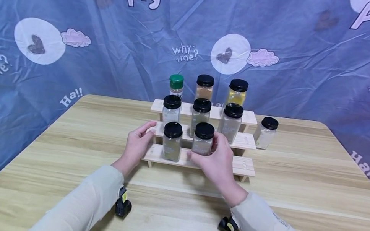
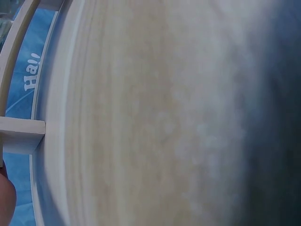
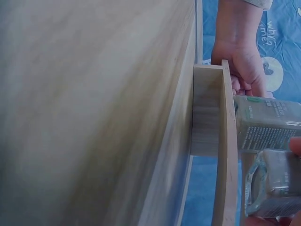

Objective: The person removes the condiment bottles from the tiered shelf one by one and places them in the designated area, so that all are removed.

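My right hand [image 1: 217, 162] grips a clear spice jar with a black lid [image 1: 202, 141] between thumb and fingers, at the bottom step of a three-tier wooden rack [image 1: 244, 165]. In the right wrist view this jar [image 3: 275, 181] shows its base, slightly tilted; whether it touches the step I cannot tell. Another black-lidded jar [image 1: 172, 143] stands to its left on the same step. At the rack's left end, my left hand [image 1: 137, 144] holds the edge by the middle step, thumb and forefinger curled; its other fingers are mostly hidden.
Three black-lidded jars, one of them here [image 1: 230, 125], stand on the middle step. The top step bears a green-capped bottle [image 1: 176, 85], an orange-brown jar [image 1: 204, 91] and a yellow jar [image 1: 237, 95]. A lone jar [image 1: 266, 133] stands on the table [image 1: 302, 176] right of the rack.
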`<state>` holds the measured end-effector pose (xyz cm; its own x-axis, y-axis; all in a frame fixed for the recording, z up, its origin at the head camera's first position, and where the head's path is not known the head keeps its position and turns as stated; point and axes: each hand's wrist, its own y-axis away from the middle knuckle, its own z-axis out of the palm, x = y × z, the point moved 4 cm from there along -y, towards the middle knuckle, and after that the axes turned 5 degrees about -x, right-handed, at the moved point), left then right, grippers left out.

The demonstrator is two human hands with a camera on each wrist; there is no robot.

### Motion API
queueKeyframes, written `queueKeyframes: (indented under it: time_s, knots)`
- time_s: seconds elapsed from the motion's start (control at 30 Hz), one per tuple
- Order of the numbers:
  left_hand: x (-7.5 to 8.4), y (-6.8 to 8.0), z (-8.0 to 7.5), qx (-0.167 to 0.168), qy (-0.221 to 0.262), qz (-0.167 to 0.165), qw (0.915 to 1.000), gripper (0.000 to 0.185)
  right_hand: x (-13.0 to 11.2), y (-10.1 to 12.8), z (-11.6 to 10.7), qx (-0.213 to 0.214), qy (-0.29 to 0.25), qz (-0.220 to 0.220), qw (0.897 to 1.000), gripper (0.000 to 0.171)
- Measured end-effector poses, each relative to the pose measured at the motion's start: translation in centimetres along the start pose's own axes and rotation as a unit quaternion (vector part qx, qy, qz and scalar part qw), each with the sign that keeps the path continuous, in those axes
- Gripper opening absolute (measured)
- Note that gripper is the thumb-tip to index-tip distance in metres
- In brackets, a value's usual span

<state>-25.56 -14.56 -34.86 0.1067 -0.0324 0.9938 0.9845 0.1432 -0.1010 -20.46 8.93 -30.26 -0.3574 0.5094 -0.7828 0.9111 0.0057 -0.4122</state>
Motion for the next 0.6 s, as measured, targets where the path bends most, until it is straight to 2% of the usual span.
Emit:
queueKeyframes:
  time_s: [0.27,0.6]
  knots:
    - [0.1,0.1,0.0,0.003,-0.001,0.009,1.0000,0.031,-0.5,0.5,-1.0,0.038,0.008,-0.055,0.998,0.063]
    - [0.1,0.2,0.0,0.003,-0.004,0.013,0.9999,0.031,-1.1,1.2,-2.2,0.081,0.015,-0.121,0.989,0.066]
